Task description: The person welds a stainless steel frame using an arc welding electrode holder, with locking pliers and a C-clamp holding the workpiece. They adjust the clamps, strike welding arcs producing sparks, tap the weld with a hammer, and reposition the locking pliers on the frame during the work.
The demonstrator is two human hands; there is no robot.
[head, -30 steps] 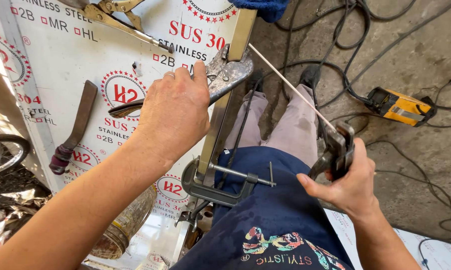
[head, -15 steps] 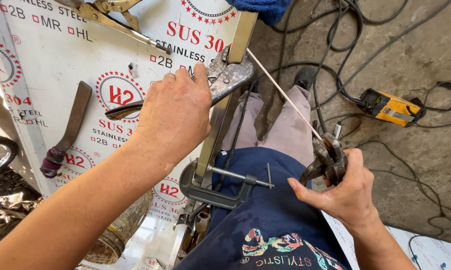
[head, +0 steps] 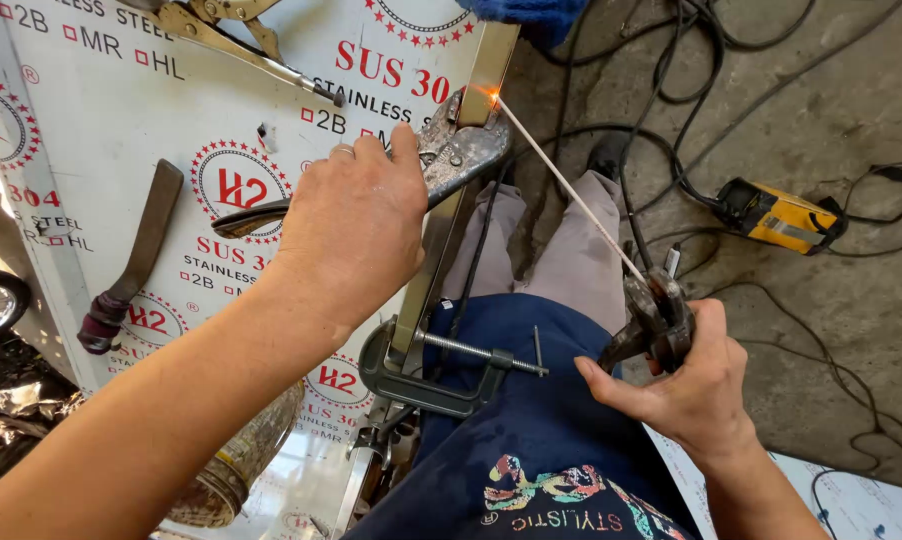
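1. Head view: left hand [head: 356, 235] wraps its fingers round the locking pliers [head: 451, 155] at 12 o'clock, bare beside the spark [head: 488, 93]; burn risk.
2. Right hand [head: 686, 385], 4 o'clock, fingers closed on the electrode holder [head: 656, 320]; the welding rod [head: 569, 185] may stick or wander.
3. C-clamp [head: 421, 370], centre, pins the metal strip [head: 471, 150]; slippage would shift the joint.

Head view, steeply downward, close

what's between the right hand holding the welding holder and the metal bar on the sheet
In the head view, the thin welding rod spans it, from the holder in the right hand to a spark on the metal bar.
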